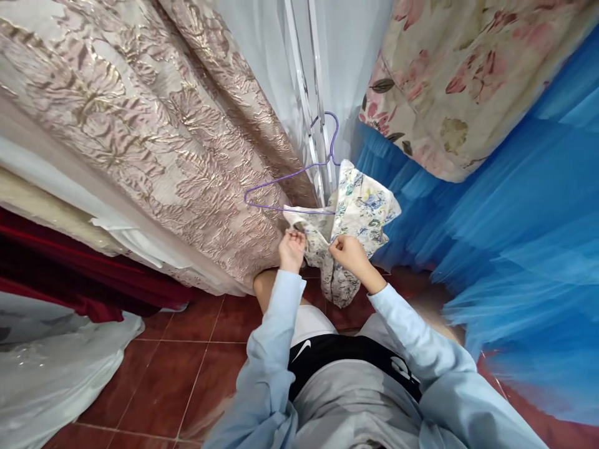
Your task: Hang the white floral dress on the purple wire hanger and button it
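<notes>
Floral garment (367, 202) — one, partly on purple hanger (306, 168); hanger's right end covered by the cloth, left end not yet covered. Right hand (350, 254): fingers pinched on a garment edge. Left hand (292, 251): fingers curled at opposite edge — grip cannot be told

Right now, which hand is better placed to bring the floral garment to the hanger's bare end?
Probably the left hand: it is nearer the bare end of the purple hanger. The right hand pinches the floral garment farther away.
</notes>
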A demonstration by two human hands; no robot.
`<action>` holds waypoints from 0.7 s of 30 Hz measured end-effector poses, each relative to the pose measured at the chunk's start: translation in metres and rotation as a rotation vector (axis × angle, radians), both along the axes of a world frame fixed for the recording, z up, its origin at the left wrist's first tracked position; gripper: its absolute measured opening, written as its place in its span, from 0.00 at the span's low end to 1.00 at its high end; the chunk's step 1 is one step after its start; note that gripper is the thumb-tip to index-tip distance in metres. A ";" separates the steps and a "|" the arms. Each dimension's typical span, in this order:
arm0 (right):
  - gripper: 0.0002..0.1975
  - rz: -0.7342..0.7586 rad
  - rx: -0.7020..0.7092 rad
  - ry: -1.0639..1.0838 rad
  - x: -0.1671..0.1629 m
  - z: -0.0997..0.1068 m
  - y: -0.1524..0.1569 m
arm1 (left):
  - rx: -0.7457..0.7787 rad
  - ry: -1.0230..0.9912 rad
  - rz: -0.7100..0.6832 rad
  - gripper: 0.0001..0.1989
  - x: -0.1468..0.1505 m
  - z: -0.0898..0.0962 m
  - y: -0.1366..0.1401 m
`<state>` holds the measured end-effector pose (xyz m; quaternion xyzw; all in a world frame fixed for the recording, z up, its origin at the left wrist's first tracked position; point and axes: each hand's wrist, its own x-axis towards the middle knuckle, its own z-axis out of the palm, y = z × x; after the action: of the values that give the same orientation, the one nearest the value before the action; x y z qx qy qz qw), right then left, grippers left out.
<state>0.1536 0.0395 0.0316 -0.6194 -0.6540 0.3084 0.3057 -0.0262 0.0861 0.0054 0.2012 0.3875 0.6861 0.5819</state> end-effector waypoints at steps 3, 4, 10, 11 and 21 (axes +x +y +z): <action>0.05 -0.023 -0.072 -0.046 0.021 -0.015 -0.009 | 0.150 0.159 -0.141 0.13 0.035 0.001 -0.032; 0.03 -0.029 -0.071 -0.032 0.028 -0.018 -0.013 | 0.226 0.265 -0.185 0.16 0.043 0.006 -0.042; 0.24 0.198 0.168 0.370 0.045 0.002 -0.042 | 0.605 0.909 -0.349 0.16 0.068 0.049 -0.074; 0.16 0.242 0.145 0.408 0.046 0.010 -0.046 | 0.644 0.970 -0.336 0.16 0.070 0.053 -0.076; 0.11 0.330 0.115 0.405 0.099 0.078 -0.057 | 0.294 0.653 -0.975 0.28 0.049 0.009 -0.076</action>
<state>0.2523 -0.0173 0.1095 -0.4115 -0.6882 0.4340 0.4107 0.0227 0.0106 0.0148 0.6341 0.3100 0.2894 0.6465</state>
